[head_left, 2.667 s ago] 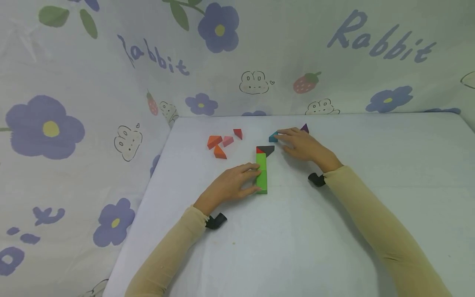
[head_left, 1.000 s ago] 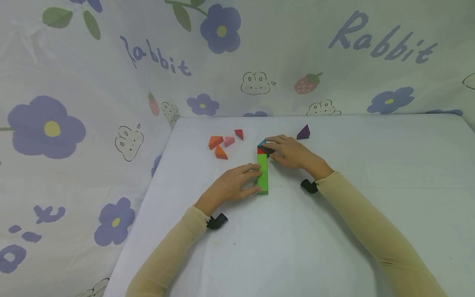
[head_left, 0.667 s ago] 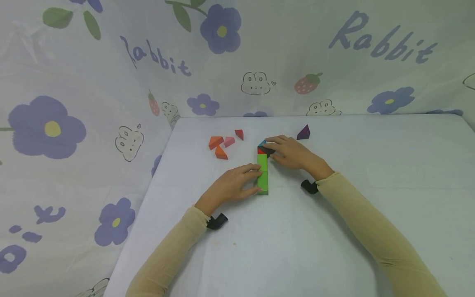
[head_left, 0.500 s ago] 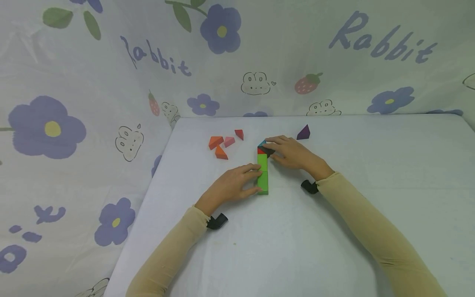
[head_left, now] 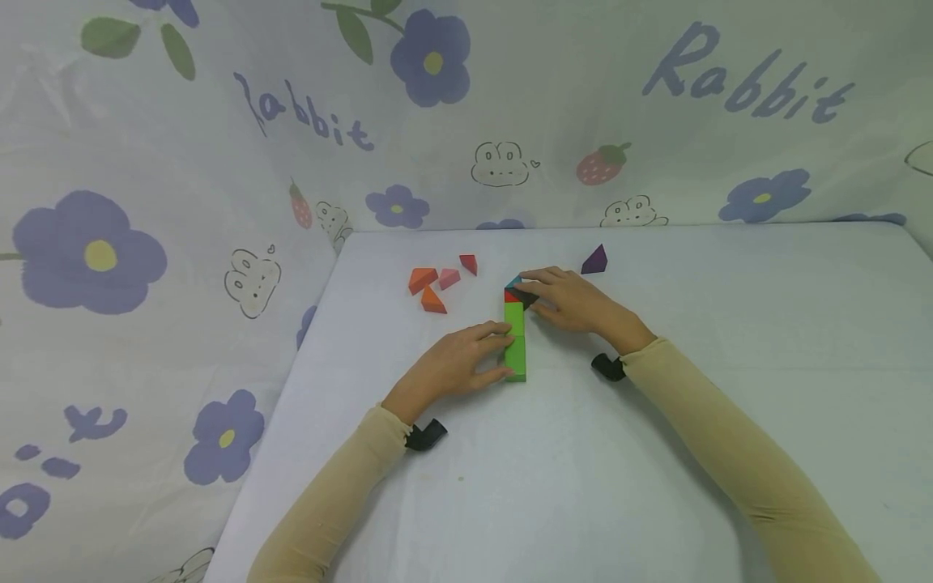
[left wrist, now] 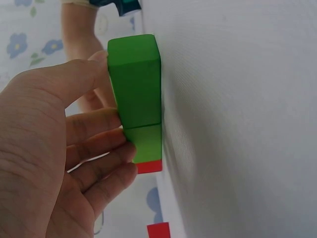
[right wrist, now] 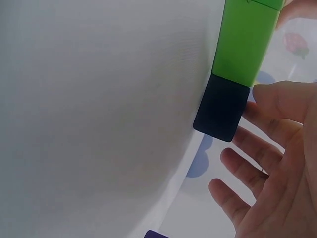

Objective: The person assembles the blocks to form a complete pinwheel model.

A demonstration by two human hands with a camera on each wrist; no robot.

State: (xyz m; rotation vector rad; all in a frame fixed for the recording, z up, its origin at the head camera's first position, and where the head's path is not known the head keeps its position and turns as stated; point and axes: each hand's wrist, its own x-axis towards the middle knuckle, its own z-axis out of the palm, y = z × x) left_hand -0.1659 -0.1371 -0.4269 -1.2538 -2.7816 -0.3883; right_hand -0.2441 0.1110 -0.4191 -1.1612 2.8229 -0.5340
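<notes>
Left hand (head_left: 453, 362) touches 2 smooth, glossless green blocks (head_left: 517, 355), end to end.

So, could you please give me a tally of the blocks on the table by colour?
Green blocks: 2
Red blocks: 2
Orange blocks: 2
Pink block: 1
Blue block: 1
Black block: 1
Purple block: 1
Total visible: 10

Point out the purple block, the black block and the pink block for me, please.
purple block (head_left: 597, 261): head view, middle of its visible side
black block (right wrist: 221, 108): right wrist view, middle of the face toward the camera
pink block (head_left: 449, 278): head view, its visible middle
</notes>
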